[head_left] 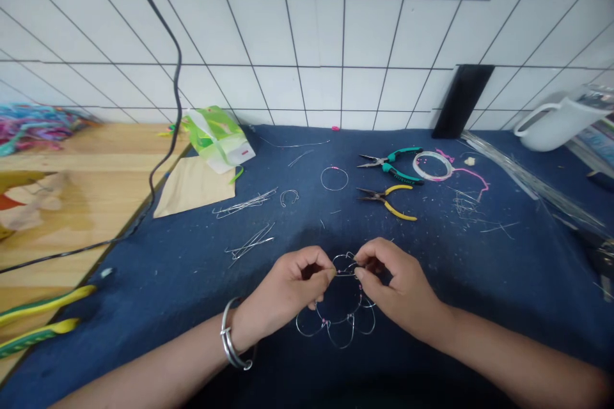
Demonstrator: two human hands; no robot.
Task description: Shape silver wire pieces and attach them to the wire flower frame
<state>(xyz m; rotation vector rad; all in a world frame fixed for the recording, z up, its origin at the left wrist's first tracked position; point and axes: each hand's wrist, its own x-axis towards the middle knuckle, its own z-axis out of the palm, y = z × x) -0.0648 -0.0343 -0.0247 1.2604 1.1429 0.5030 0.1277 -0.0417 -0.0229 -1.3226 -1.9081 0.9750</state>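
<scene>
Between my two hands is a flower-shaped wire ring [341, 321], made of thin silvery wire with looped petals and small pink beads along its inner circle. My left hand [295, 281] pinches the ring's far edge with thumb and forefinger, a silver bangle [229, 335] on that wrist. Opposite it, my right hand [400, 287] pinches a wire loop at the same edge, a short gap away. Fingertips hide the exact spots where the wire is gripped. Beyond the hands lie yellow-handled pliers [388, 200], teal-handled pliers [393, 163] and a small plain wire ring [334, 179].
Bent wire pieces [247, 204] lie left of centre on the blue cloth [182, 281]. A white round dish [432, 166] with pink beads, wire scraps [465, 204] and a white mug [559, 121] are at right. At left are a green packet [218, 137], a black cable [177, 70] and yellow-green handles [43, 323].
</scene>
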